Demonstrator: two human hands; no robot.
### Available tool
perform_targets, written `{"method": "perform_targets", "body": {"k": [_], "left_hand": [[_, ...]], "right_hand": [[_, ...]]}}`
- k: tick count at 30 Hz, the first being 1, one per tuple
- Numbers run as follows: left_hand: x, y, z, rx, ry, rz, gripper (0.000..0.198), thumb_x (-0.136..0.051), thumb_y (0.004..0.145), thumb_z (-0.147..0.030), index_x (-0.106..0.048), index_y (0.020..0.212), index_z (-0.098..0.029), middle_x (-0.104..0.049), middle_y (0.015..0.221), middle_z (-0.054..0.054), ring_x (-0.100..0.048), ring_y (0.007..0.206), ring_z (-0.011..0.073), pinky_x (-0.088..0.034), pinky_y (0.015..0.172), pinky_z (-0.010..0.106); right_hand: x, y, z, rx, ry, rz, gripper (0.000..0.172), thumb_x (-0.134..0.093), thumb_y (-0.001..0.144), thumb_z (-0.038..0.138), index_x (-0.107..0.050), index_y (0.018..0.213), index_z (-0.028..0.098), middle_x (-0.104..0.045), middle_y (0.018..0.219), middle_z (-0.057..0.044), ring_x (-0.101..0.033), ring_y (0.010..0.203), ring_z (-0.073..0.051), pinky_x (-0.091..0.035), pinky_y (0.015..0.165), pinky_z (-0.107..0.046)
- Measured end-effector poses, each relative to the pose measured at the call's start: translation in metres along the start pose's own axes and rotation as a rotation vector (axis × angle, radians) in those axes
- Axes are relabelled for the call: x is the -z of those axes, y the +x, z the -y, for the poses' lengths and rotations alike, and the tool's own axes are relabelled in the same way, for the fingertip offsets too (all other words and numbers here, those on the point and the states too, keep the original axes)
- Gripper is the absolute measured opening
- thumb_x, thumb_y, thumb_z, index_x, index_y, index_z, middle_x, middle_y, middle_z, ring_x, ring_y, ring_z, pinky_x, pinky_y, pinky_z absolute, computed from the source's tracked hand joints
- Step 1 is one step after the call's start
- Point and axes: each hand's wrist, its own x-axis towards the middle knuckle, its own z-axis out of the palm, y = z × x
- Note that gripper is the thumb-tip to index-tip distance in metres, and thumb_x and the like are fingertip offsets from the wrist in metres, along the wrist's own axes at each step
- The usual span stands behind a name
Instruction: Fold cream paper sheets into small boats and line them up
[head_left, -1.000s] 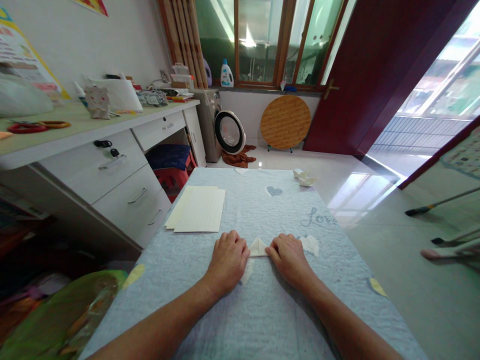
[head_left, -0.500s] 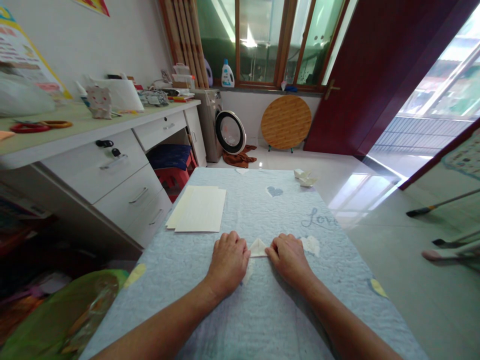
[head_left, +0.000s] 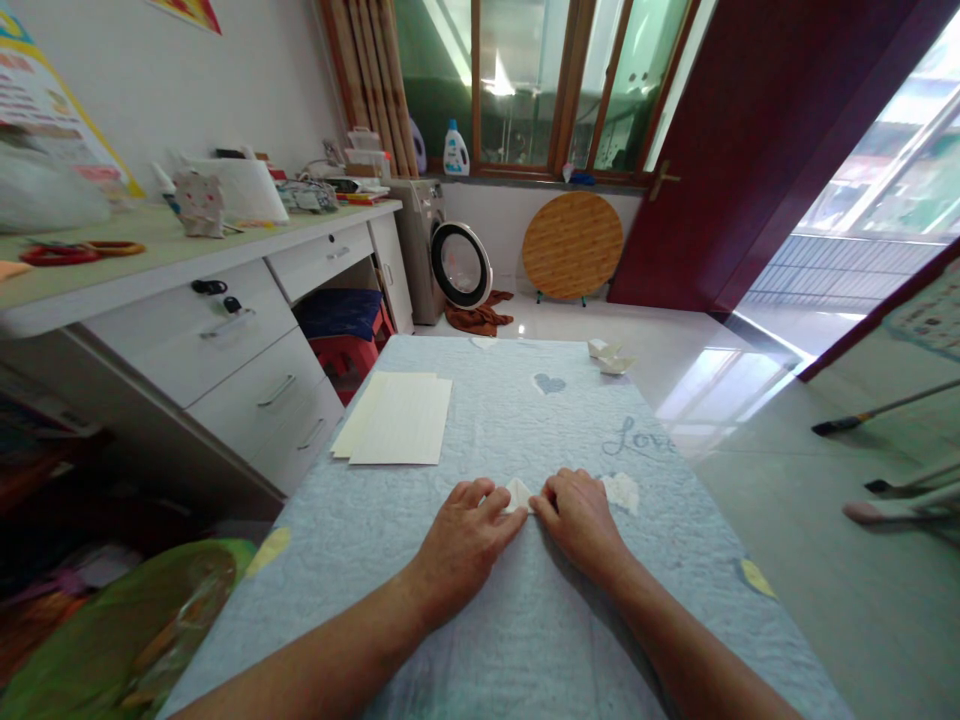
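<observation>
Pinching the part-folded paper (head_left: 517, 495) in the right hand (head_left: 579, 512), midway between the table's (head_left: 525, 640) side edges, left hand (head_left: 463, 535) thumb-to-base, grip unclear; boat-like paper folds (head_left: 616, 366) near far right corner look done, flat sheets (head_left: 403, 422) along left edge unfolded

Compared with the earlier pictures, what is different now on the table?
The left hand has spread its fingers, and its thumb has moved right along the folded paper, toward the right hand. The right hand, paper sheets and small folded pieces stayed as they were.
</observation>
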Motion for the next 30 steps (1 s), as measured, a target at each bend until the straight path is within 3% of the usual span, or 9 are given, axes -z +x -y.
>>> {"method": "perform_targets", "body": {"k": [13, 20, 26, 30], "left_hand": [[0.003, -0.006, -0.007, 0.025, 0.102, 0.119, 0.034, -0.049, 0.095, -0.013, -0.055, 0.128, -0.018, -0.064, 0.115, 0.009, -0.055, 0.105, 0.0278, -0.044, 0.087, 0.042], [0.0, -0.009, -0.005, 0.017, 0.135, 0.104, 0.035, -0.05, 0.094, -0.012, -0.054, 0.128, -0.015, -0.064, 0.114, 0.01, -0.057, 0.101, 0.0261, -0.048, 0.083, 0.04], [0.003, -0.007, -0.006, 0.017, 0.109, 0.129, 0.038, -0.051, 0.092, -0.01, -0.054, 0.129, -0.013, -0.064, 0.114, 0.011, -0.058, 0.101, 0.0271, -0.052, 0.083, 0.042], [0.003, -0.005, -0.005, 0.015, 0.081, 0.137, 0.037, -0.051, 0.092, -0.009, -0.055, 0.129, -0.013, -0.064, 0.113, 0.01, -0.059, 0.101, 0.0267, -0.053, 0.085, 0.042]], "right_hand": [[-0.001, 0.001, 0.0, 0.007, -0.016, 0.007, 0.021, -0.059, 0.09, 0.027, -0.066, 0.073, 0.018, -0.068, 0.082, -0.006, -0.057, 0.085, -0.023, -0.028, 0.073, -0.034], [0.0, -0.005, 0.003, 0.001, -0.058, -0.003, 0.019, -0.057, 0.092, 0.03, -0.065, 0.079, 0.019, -0.065, 0.089, -0.006, -0.054, 0.091, -0.024, -0.029, 0.077, -0.035], [0.004, -0.011, 0.012, -0.015, -0.085, -0.037, 0.024, -0.057, 0.09, 0.042, -0.061, 0.084, 0.019, -0.059, 0.097, -0.01, -0.051, 0.094, -0.027, -0.032, 0.081, -0.038], [0.002, -0.012, 0.013, -0.001, -0.067, -0.064, 0.019, -0.056, 0.09, 0.038, -0.059, 0.089, 0.02, -0.056, 0.1, -0.009, -0.049, 0.096, -0.027, -0.033, 0.085, -0.039]]}}
